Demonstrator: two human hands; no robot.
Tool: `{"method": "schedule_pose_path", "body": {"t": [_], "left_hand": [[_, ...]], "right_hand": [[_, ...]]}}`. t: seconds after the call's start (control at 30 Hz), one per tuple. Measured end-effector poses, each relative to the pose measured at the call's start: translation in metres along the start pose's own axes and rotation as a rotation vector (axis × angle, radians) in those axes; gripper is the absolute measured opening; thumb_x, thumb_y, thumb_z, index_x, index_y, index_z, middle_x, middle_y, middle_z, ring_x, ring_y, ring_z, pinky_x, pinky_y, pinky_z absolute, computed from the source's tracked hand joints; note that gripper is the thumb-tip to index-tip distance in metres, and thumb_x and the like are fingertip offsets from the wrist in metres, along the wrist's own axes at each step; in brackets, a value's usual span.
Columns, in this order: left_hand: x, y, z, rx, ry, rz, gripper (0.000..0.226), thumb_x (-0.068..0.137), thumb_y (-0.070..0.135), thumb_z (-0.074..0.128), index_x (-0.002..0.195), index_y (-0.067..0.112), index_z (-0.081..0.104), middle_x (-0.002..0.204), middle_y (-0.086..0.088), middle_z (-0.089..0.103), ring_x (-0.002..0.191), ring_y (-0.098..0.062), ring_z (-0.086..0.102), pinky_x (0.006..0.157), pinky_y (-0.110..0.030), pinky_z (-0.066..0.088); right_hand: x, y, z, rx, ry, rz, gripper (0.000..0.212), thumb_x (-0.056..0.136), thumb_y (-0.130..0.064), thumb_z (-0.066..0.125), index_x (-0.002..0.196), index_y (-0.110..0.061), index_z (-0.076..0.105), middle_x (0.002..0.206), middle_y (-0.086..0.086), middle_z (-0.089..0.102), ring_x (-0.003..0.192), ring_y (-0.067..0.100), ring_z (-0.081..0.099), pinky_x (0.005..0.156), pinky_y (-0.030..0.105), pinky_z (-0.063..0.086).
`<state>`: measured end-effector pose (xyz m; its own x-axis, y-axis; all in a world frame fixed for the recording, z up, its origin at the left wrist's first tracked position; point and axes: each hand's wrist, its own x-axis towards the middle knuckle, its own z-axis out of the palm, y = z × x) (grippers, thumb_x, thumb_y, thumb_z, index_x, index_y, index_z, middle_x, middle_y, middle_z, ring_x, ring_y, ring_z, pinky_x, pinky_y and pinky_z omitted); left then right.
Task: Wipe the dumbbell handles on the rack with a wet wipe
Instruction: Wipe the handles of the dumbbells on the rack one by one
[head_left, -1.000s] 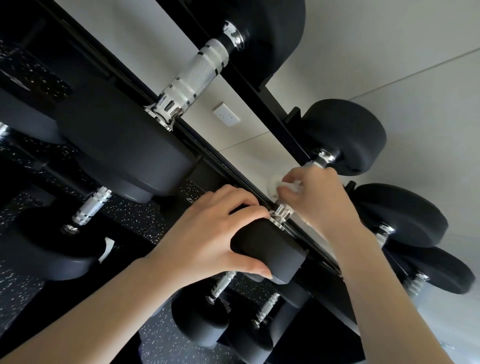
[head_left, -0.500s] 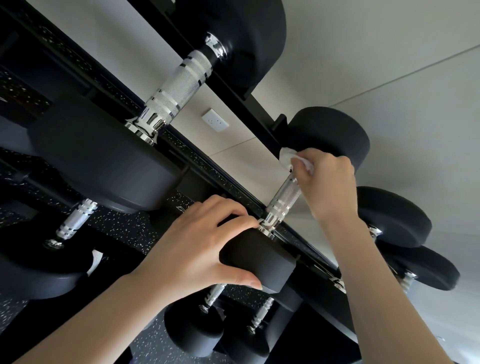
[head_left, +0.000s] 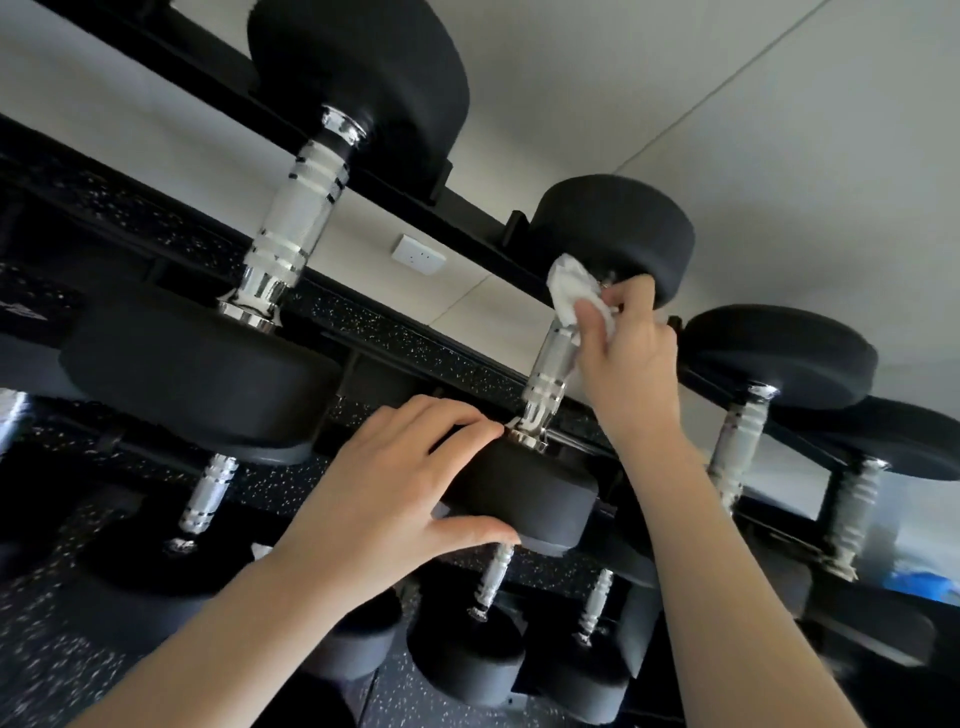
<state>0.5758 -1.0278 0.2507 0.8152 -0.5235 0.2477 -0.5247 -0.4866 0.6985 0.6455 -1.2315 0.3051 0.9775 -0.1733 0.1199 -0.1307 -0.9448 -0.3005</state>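
A black dumbbell lies across the upper rails of the black rack (head_left: 457, 218). Its chrome handle (head_left: 550, 374) runs from the near head (head_left: 524, 499) up to the far head (head_left: 618, 228). My left hand (head_left: 384, 493) grips the near head, thumb underneath and fingers on top. My right hand (head_left: 623, 353) pinches a crumpled white wet wipe (head_left: 571, 288) against the far end of the handle, just below the far head. Most of the handle shows bare below the wipe.
A bigger dumbbell (head_left: 291, 228) lies to the left on the same tier, and two more (head_left: 743, 441) to the right. Lower tiers hold several smaller dumbbells (head_left: 488, 587). A white wall socket (head_left: 418, 254) sits behind the rack. The floor is speckled black rubber (head_left: 47, 660).
My right hand has slid the wipe along the handle from the near end to the far end. My left hand keeps its hold on the near head.
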Motion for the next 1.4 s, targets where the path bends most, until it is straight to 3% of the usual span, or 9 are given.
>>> {"method": "schedule_pose_path", "body": {"t": [0.23,0.43,0.63,0.73,0.83,0.97,1.1,1.17,1.4], "left_hand": [[0.012,0.012,-0.017,0.080,-0.067,0.035,0.067,0.084,0.065,0.047,0.118,0.010,0.065,0.116,0.000,0.061,0.106,-0.018,0.056,0.082,-0.041,0.053],[0.037,0.045,-0.012,0.103,-0.081,0.147,0.061,0.087,0.059,0.046,0.116,0.010,0.066,0.115,0.000,0.061,0.108,-0.015,0.050,0.091,-0.028,0.037],[0.055,0.097,0.030,0.081,-0.122,0.306,0.054,0.090,0.055,0.050,0.116,0.010,0.066,0.114,0.000,0.060,0.105,-0.017,0.054,0.087,-0.034,0.044],[0.061,0.118,0.059,0.082,-0.166,0.328,0.054,0.091,0.056,0.048,0.117,0.011,0.064,0.114,0.001,0.059,0.106,-0.017,0.055,0.088,-0.032,0.042],[0.064,0.137,0.085,0.107,-0.197,0.285,0.057,0.091,0.058,0.045,0.122,0.013,0.062,0.117,0.003,0.058,0.108,-0.015,0.053,0.089,-0.031,0.041],[0.066,0.162,0.118,0.164,-0.208,0.232,0.062,0.089,0.061,0.042,0.126,0.014,0.059,0.118,0.004,0.057,0.110,-0.013,0.050,0.090,-0.030,0.037],[0.064,0.172,0.134,0.204,-0.160,0.169,0.061,0.089,0.063,0.042,0.126,0.017,0.056,0.117,0.006,0.058,0.109,-0.011,0.048,0.091,-0.031,0.035],[0.060,0.173,0.137,0.215,-0.139,0.150,0.062,0.090,0.063,0.041,0.129,0.017,0.055,0.120,0.007,0.056,0.111,-0.011,0.047,0.093,-0.031,0.035],[0.058,0.178,0.140,0.205,-0.124,0.097,0.061,0.092,0.063,0.038,0.130,0.019,0.052,0.124,0.011,0.049,0.115,-0.008,0.046,0.099,-0.026,0.031]], "right_hand": [[-0.034,0.010,-0.007,0.157,-0.083,0.114,0.014,0.099,-0.026,0.043,0.100,-0.012,0.040,0.062,-0.008,0.047,0.049,0.007,0.047,0.042,0.018,0.028],[-0.069,0.034,-0.049,0.347,0.072,0.248,0.011,0.098,-0.029,0.044,0.097,-0.018,0.042,0.067,-0.008,0.053,0.056,0.013,0.052,0.051,0.025,0.039],[-0.102,0.087,-0.085,0.431,0.191,0.369,0.011,0.097,-0.030,0.046,0.099,-0.019,0.045,0.073,0.008,0.062,0.062,0.021,0.056,0.055,0.033,0.045],[-0.108,0.119,-0.096,0.456,0.209,0.387,0.014,0.097,-0.029,0.046,0.098,-0.015,0.047,0.067,0.010,0.058,0.053,0.015,0.050,0.047,0.026,0.040],[-0.108,0.149,-0.102,0.446,0.188,0.355,0.014,0.097,-0.030,0.046,0.097,-0.017,0.047,0.066,0.016,0.056,0.053,0.024,0.046,0.048,0.034,0.038],[-0.100,0.190,-0.102,0.379,0.106,0.247,0.017,0.097,-0.032,0.044,0.101,-0.015,0.044,0.061,0.011,0.052,0.047,0.020,0.044,0.045,0.038,0.037],[-0.077,0.218,-0.091,0.289,0.037,0.091,0.020,0.098,-0.031,0.043,0.106,-0.013,0.043,0.064,-0.009,0.047,0.047,0.007,0.045,0.045,0.018,0.030],[-0.065,0.224,-0.083,0.287,0.031,0.049,0.020,0.098,-0.030,0.043,0.107,-0.013,0.044,0.064,-0.013,0.044,0.048,0.005,0.046,0.046,0.016,0.029],[-0.056,0.220,-0.064,0.214,0.159,0.046,0.018,0.098,-0.032,0.044,0.107,-0.017,0.049,0.070,-0.008,0.052,0.057,0.016,0.055,0.053,0.032,0.046]]}}
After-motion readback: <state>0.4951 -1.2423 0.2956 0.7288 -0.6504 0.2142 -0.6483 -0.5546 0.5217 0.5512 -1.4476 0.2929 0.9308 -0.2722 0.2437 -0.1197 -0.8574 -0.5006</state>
